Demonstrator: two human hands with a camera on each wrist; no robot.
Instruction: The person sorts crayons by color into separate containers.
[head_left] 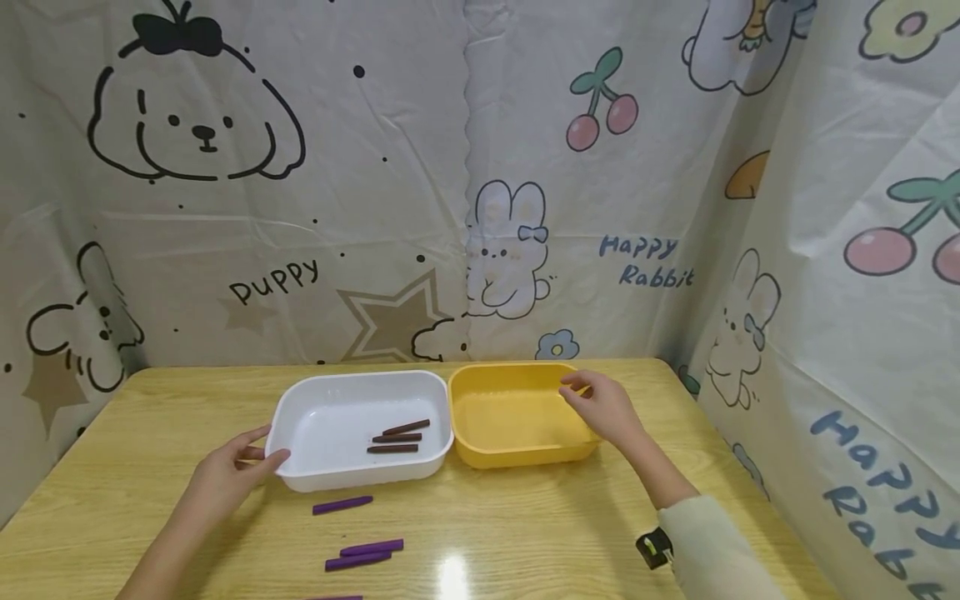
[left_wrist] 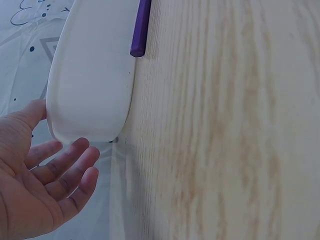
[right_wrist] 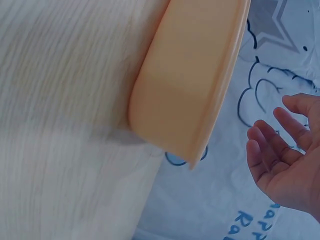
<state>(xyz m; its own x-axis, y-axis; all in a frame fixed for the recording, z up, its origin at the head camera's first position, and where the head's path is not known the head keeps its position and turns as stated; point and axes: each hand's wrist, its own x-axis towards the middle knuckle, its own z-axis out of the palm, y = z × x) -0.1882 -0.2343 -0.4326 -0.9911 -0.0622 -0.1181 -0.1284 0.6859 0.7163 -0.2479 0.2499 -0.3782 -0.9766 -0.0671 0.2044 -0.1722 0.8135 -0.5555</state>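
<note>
Tilting the white tray (head_left: 363, 477) could make its brown sticks (head_left: 397, 438) slide; whether the left hand (head_left: 228, 471) grips it, I cannot tell; the right hand (head_left: 606, 408) hangs loose, empty.

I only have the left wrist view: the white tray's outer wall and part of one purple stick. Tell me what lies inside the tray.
Observer: The head view shows three brown sticks in the white tray, toward its right end.
Operator: Copy. Now name what stands to the right of it.
Observer: A yellow tray, right beside it.
Operator: Report whether anything on that side grips it.
Observer: No grip that I can see: the right wrist view shows a gap between the right hand and the yellow tray.
</note>
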